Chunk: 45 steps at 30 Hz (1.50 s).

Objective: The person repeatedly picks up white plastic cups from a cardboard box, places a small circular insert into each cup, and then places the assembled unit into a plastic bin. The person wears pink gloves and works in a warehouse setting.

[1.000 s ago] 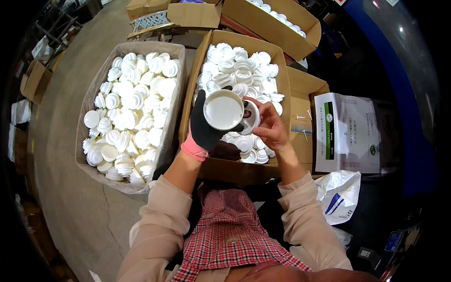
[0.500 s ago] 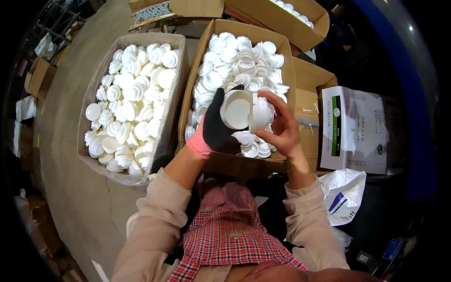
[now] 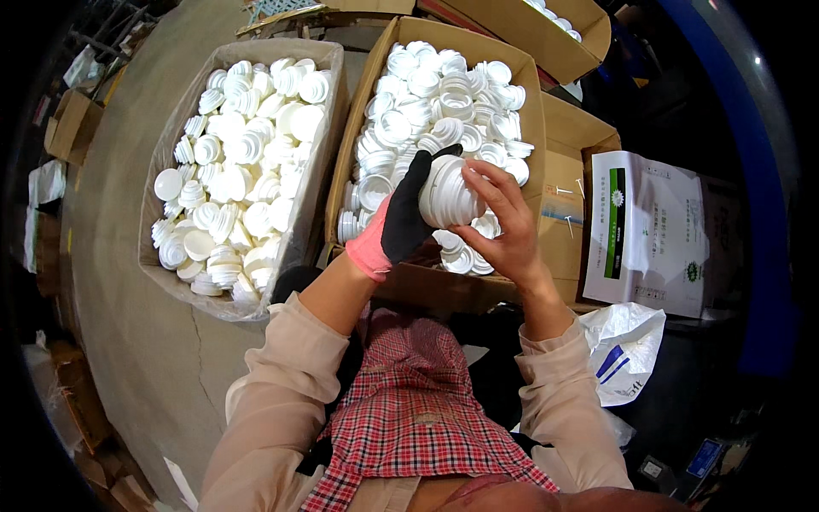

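In my left hand (image 3: 399, 218), gloved in black with a pink cuff, rests a round white plastic piece with ribbed, stepped rings (image 3: 446, 194). The fingers of my bare right hand (image 3: 509, 229) close around its right side. Two white parts seem to be pressed together here, but the seam between them cannot be made out. Below my hands stands a cardboard box (image 3: 536, 111) of white ring-shaped parts (image 3: 456, 105). Left of it, a plastic-lined box (image 3: 328, 154) is heaped with white stepped caps (image 3: 247, 147).
Another cardboard box (image 3: 559, 47) with white parts stands at the far right. Beside the middle box, an open carton (image 3: 567, 136) has several small screws or pins on it. A printed white sheet (image 3: 653, 235) and a white plastic bag (image 3: 627, 350) lie to the right.
The open white cup in my left hand and the stepped piece in my right, apart before, have come together. My right hand has moved slightly left, and the view has shifted a little.
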{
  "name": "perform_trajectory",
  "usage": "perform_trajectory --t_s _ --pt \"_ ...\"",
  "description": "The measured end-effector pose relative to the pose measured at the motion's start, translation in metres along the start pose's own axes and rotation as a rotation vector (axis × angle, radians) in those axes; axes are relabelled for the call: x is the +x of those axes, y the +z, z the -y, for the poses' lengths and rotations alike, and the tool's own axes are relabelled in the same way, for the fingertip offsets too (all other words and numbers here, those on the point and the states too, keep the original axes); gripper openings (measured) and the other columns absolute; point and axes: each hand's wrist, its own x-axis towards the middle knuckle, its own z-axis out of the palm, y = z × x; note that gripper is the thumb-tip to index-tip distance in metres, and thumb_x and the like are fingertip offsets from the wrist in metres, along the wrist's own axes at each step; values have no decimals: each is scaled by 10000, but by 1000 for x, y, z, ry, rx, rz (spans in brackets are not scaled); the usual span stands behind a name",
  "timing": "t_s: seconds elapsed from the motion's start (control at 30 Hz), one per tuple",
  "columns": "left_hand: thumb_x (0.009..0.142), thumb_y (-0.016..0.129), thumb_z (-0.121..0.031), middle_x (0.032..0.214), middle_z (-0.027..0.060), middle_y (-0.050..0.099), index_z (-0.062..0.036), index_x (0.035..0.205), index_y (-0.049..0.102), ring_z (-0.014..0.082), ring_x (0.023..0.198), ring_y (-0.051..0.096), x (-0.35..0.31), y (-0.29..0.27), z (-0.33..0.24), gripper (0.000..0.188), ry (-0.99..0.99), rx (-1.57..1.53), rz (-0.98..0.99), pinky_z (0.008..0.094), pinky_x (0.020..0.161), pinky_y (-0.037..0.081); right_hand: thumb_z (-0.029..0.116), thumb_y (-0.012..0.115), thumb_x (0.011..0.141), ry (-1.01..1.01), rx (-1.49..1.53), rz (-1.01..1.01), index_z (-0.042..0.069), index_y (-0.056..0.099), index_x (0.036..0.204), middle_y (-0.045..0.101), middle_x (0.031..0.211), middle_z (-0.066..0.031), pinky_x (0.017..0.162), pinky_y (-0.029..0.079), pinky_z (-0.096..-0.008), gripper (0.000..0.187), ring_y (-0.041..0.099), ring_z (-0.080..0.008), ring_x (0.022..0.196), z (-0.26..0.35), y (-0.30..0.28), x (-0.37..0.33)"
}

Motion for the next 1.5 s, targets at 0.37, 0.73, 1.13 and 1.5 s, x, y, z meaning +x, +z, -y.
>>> perform_trajectory --t_s 0.37,0.73,1.13,1.5 --pt "936 597 -88 1310 92 530 -37 1418 381 186 1159 553 -5 -5 8 531 -196 -323 -89 315 962 472 28 788 663 -12 -56 -1 48 558 1309 516 1317 -155 989 439 -406 685 515 -347 1181 8 4 3" --pt "832 724 -119 1339 66 503 -22 1396 430 141 1187 487 -2 24 -20 644 -146 14 40 291 1002 413 551 486 968 590 664 -216 2 523 1263 554 1096 -54 908 392 -298 625 488 -153 1000 -19 15 -3" --pt "880 662 -161 1188 246 606 59 1353 431 378 1084 607 -13 32 12 571 -193 578 -263 407 878 502 542 442 993 656 360 -355 -11 541 925 505 782 -66 698 400 -298 567 428 -147 753 -30 26 0" --pt "987 530 -312 1219 123 622 -4 1319 506 237 1096 627 -3 -17 -21 454 -366 -456 -174 409 911 546 295 878 646 218 126 18 53 429 1411 470 1399 -163 931 479 -364 920 502 -305 1236 -13 10 2"
